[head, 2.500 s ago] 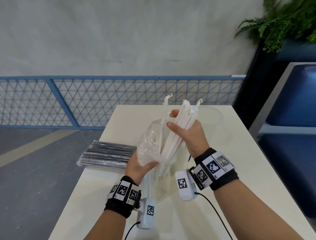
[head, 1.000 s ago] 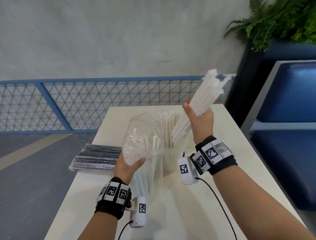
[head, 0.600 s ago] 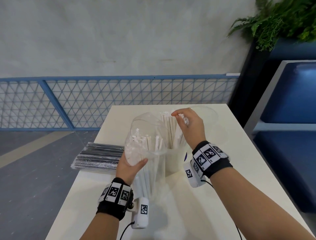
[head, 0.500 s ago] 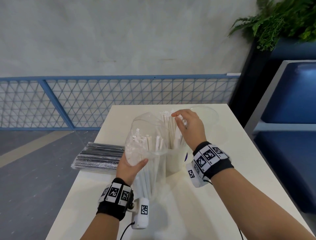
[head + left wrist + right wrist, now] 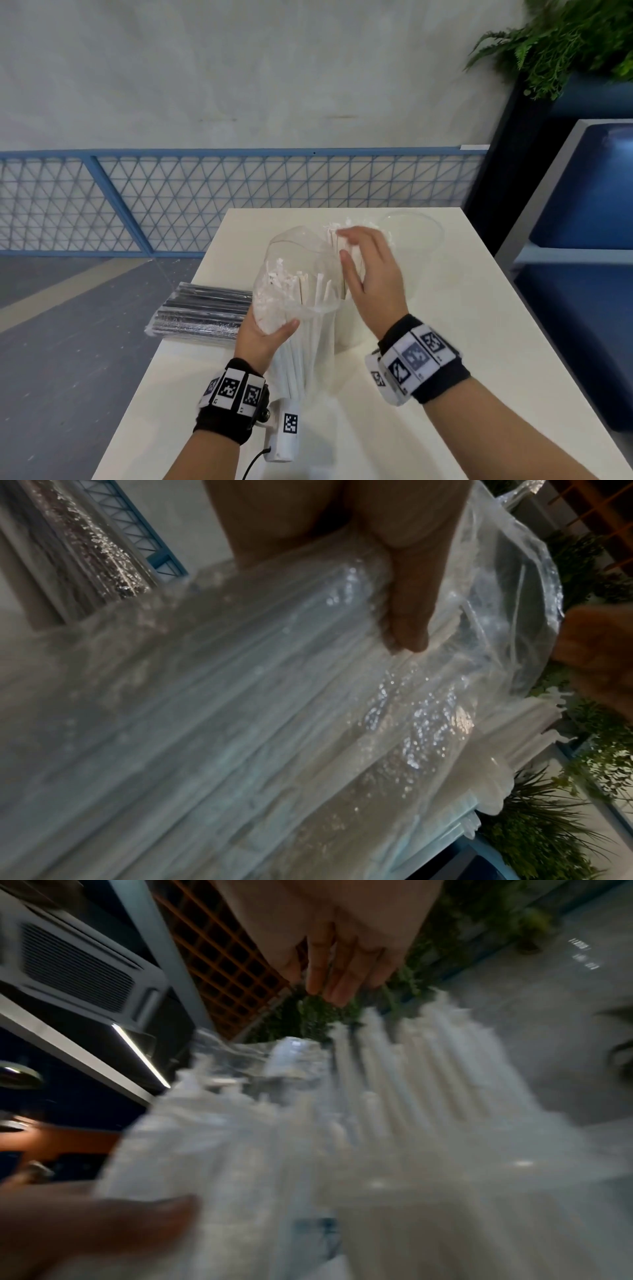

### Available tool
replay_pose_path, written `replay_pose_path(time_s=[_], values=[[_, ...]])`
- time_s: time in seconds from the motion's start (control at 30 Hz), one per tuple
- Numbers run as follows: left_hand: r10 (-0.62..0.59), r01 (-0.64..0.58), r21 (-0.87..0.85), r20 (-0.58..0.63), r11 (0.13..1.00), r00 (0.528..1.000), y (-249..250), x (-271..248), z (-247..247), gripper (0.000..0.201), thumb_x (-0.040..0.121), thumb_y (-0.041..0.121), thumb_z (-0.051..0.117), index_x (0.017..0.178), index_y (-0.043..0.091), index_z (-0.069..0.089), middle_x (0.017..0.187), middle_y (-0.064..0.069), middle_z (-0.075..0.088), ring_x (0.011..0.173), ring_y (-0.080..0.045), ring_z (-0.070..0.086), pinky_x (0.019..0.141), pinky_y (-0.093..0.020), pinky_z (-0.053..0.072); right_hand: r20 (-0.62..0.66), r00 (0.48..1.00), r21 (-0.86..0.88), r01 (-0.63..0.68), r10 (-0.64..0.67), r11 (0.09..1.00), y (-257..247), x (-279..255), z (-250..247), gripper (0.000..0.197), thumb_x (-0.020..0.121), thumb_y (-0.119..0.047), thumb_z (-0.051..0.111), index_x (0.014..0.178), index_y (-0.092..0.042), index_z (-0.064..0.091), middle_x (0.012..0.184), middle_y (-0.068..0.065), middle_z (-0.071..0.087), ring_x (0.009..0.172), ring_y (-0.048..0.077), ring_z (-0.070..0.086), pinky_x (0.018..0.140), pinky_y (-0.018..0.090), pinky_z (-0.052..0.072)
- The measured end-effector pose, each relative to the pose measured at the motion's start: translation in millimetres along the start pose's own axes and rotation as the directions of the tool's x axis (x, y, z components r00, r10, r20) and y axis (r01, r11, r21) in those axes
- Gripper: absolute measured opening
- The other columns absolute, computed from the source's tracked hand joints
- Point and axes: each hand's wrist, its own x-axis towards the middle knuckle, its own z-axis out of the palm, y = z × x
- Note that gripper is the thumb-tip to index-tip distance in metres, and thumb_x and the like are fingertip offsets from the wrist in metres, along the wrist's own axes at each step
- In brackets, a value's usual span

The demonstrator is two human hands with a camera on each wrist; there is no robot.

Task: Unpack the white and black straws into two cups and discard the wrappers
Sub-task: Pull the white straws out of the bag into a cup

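My left hand (image 5: 270, 332) grips a clear plastic wrapper (image 5: 294, 274) held upright, its mouth open at the top, with white straws (image 5: 301, 291) still inside. In the left wrist view my thumb (image 5: 407, 631) presses on the wrapper (image 5: 274, 696). Behind it a cup (image 5: 346, 329) holds more white straws (image 5: 330, 228). My right hand (image 5: 346, 250) hovers over their tips, fingers relaxed, holding nothing; the right wrist view shows its fingers (image 5: 335, 988) just above the straw ends (image 5: 394, 1069). A sealed pack of black straws (image 5: 202, 315) lies at the table's left edge.
A second clear cup (image 5: 418, 233) stands empty at the far right of the white table (image 5: 462, 342). A blue mesh fence and grey floor lie to the left, a blue seat and a plant to the right.
My right hand lowered a bunch of white straws into the cup and let them go; it now hovers open over them. The left hand kept holding the wrapper.
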Motion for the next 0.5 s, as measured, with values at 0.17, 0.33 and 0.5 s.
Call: replay_pose_path(time_s=[0.17, 0.33, 0.5], values=[[0.029, -0.028, -0.036, 0.039, 0.999, 0.999, -2.5, -2.3, -2.0, 0.063, 0.055, 0.025, 0.081, 0.113, 0.02, 0.057, 0.107, -0.001, 0.068, 0.099, -0.008, 0.066, 0.08, -0.017, 0.052, 0.243, 0.965, 0.043, -0.113, 0.099, 0.993, -12.4, -29.0, 23.6, 0.032, 0.091, -0.017, 0.05, 0.122, -0.012, 0.054, 0.122, 0.005, 0.053, 0.113, 0.015, 0.047, 0.096, 0.005, 0.027], [0.032, -0.025, -0.07, 0.111, 0.997, 0.993, -4.3, -3.6, -10.2, 0.075, 0.041, 0.04, 0.087, 0.108, 0.02, 0.06, 0.106, -0.005, 0.069, 0.102, -0.017, 0.066, 0.09, -0.032, 0.052, 0.431, 0.876, 0.172, -0.315, 0.216, 0.933, -3.4, -35.4, 28.7, 0.045, 0.082, -0.017, 0.069, 0.124, -0.019, 0.054, 0.109, -0.004, 0.061, 0.1, 0.006, 0.056, 0.088, 0.011, 0.042], [0.043, -0.034, -0.061, 0.16, 0.998, 0.986, -5.0, -5.2, -8.7, 0.084, 0.034, 0.054, 0.086, 0.107, 0.023, 0.058, 0.097, 0.006, 0.073, 0.099, -0.011, 0.066, 0.081, -0.019, 0.052, 0.583, 0.762, 0.302, -0.525, 0.281, 0.796, 1.6, -43.6, 35.8, 0.048, 0.077, -0.015, 0.074, 0.121, -0.022, 0.055, 0.114, -0.009, 0.063, 0.105, 0.003, 0.058, 0.094, 0.014, 0.043]])
